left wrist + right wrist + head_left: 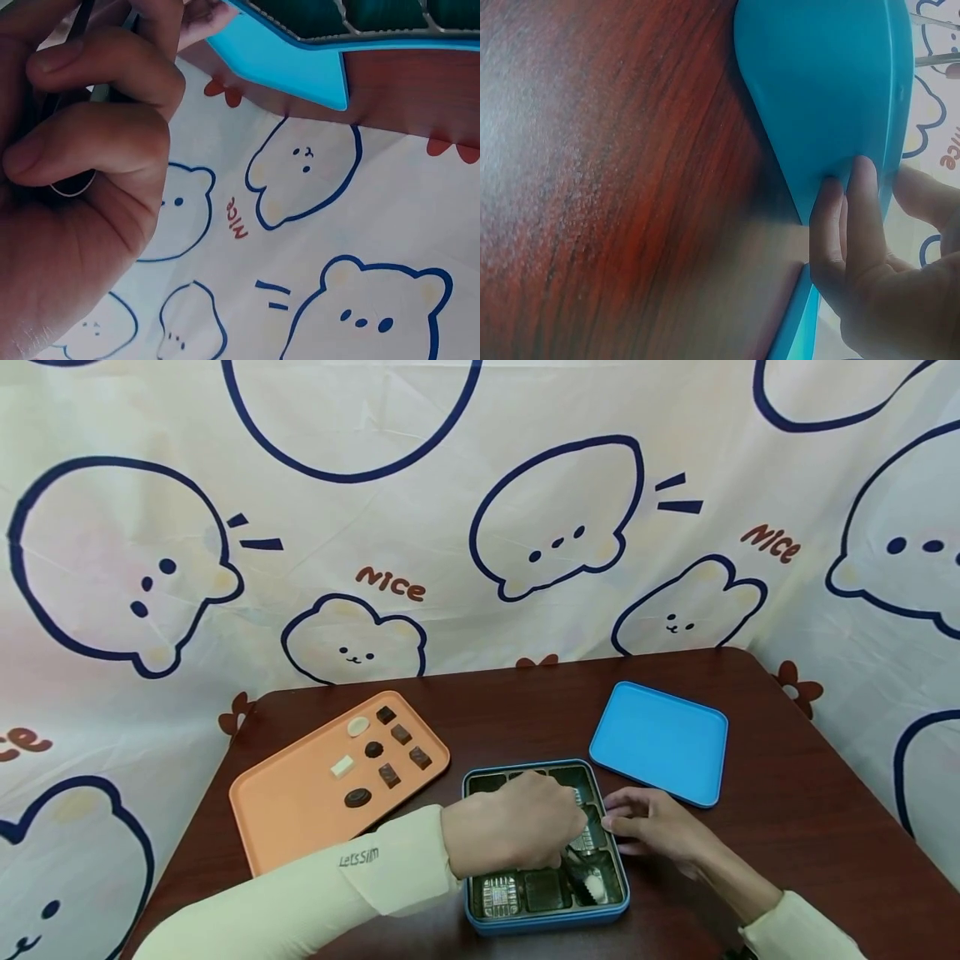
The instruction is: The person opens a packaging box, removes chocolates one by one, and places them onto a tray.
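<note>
My left hand (517,827) reaches over a blue box (551,922) and grips dark tongs (73,182), its fingers curled round them. The box has a dark insert divided into compartments, some with clear ridged liners (500,896). Low in the front right compartment, the tongs' tips are right at a small white piece (595,888); I cannot tell whether they pinch it. My right hand (660,827) rests its fairly straight fingertips on the box's right outer wall, the thumb at the rim. Part of the insert is hidden under my left hand.
An orange tray (292,802) lies at the left with several brown chocolates (388,775) and pale ones (342,766) at its right end. Behind the box, on the right, a blue lid (663,739) lies on the dark wooden table (795,827). A printed cloth hangs behind.
</note>
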`<state>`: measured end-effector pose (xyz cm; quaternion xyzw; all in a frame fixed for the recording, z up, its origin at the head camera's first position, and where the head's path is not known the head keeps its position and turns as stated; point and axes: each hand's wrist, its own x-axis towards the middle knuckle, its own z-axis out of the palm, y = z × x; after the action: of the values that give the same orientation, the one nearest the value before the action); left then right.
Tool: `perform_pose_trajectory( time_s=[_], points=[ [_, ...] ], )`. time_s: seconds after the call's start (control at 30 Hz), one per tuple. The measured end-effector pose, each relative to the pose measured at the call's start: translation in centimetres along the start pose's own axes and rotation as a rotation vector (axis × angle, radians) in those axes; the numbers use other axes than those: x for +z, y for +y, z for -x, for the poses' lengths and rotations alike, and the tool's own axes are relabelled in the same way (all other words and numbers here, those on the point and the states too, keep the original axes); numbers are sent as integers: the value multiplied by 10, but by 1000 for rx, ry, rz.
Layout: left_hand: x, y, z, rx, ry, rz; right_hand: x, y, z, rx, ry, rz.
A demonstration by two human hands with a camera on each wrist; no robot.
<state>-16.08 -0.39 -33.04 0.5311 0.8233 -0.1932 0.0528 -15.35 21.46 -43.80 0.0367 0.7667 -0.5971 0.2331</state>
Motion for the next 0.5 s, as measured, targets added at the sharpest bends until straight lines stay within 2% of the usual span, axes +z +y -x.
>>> perform_pose_trajectory(
  time_s=[0.17,0.4,0.5],
  points=[
    [2,2,-5,-8,-29,12,-1,0,0,5,0,0],
    [3,-2,-3,61,60,-16,-1,1,0,-3,-1,3],
    [3,-5,-4,78,59,-16,-1,1,0,-6,1,9]
  ],
)
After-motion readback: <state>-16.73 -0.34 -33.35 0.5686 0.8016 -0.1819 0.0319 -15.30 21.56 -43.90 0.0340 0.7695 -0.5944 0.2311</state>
